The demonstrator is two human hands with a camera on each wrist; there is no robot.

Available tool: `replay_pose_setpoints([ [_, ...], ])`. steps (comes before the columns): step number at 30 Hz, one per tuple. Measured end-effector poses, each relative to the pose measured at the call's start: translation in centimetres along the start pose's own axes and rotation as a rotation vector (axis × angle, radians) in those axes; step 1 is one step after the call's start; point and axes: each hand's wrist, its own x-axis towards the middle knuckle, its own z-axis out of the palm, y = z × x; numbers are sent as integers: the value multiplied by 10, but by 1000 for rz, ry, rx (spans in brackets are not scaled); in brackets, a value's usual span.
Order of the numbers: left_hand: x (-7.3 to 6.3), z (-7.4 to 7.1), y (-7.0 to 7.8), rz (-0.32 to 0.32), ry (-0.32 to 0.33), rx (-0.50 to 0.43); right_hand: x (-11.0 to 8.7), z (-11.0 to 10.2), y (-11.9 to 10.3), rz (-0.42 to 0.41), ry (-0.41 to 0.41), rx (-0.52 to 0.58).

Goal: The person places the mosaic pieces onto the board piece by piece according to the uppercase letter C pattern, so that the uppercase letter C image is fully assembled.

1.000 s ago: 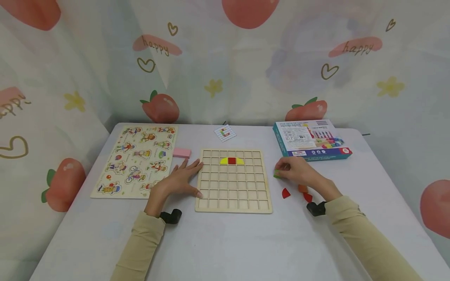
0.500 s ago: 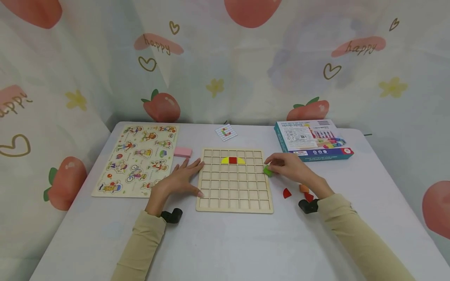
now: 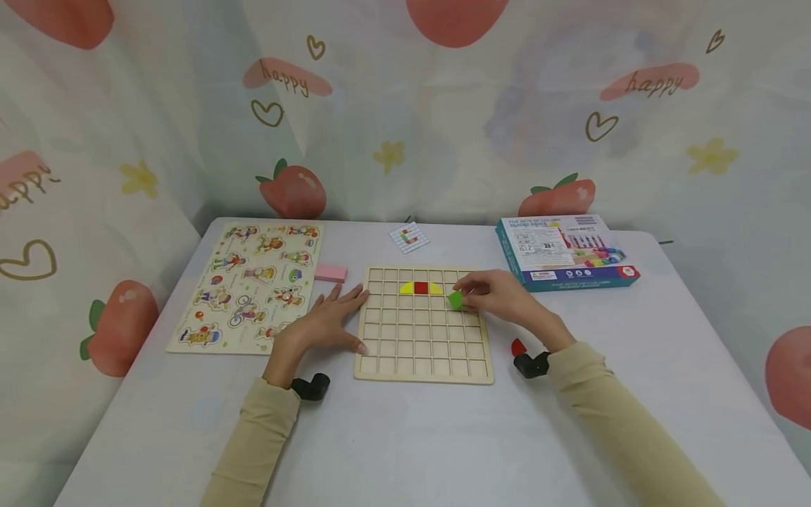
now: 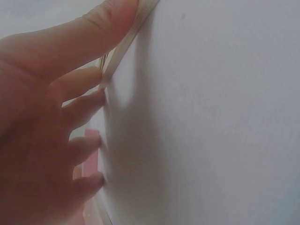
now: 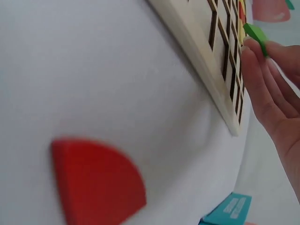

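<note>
A wooden grid board [image 3: 422,376] lies mid-table, with a red square block [image 3: 421,288] between two yellow quarter-round blocks [image 3: 406,288] in an upper row. My right hand [image 3: 500,299] pinches a green block [image 3: 455,301] between thumb and fingers over the board's right columns. In the right wrist view the green block [image 5: 256,37] shows thin and angular at the fingertips. My left hand [image 3: 323,327] spreads along the board's left edge, thumb and fingertips at the rim. The left wrist view shows that hand's thumb [image 4: 79,37] on the board's edge, the other fingers stretched to the table.
A picture puzzle board [image 3: 253,282] lies at the left, a pink block [image 3: 331,273] beside it. Behind the grid is a small pattern card [image 3: 408,238]. A boxed toy [image 3: 564,253] stands at the back right. A red quarter-round block [image 3: 518,347] lies near the right wrist.
My right hand has carried the green block leftward from the table beside the board to over its right columns. The left hand stays at the board's left edge.
</note>
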Motion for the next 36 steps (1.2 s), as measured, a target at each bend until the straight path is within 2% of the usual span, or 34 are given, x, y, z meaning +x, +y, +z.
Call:
replay_pose_setpoints([
  [6,1,0,0,1,1,-2,10,8,-10,-38,-12,28],
  [14,1,0,-2,4,1,3,24,19,-22,-40,-23,70],
  [19,1,0,-2,11,2,5,30,26,-27,-65,-20,62],
  [29,0,1,-3,6,2,6,40,37,-40,-41,-58,93],
  [36,1,0,-4,3,-2,8,46,44,-44,-47,-65,72],
])
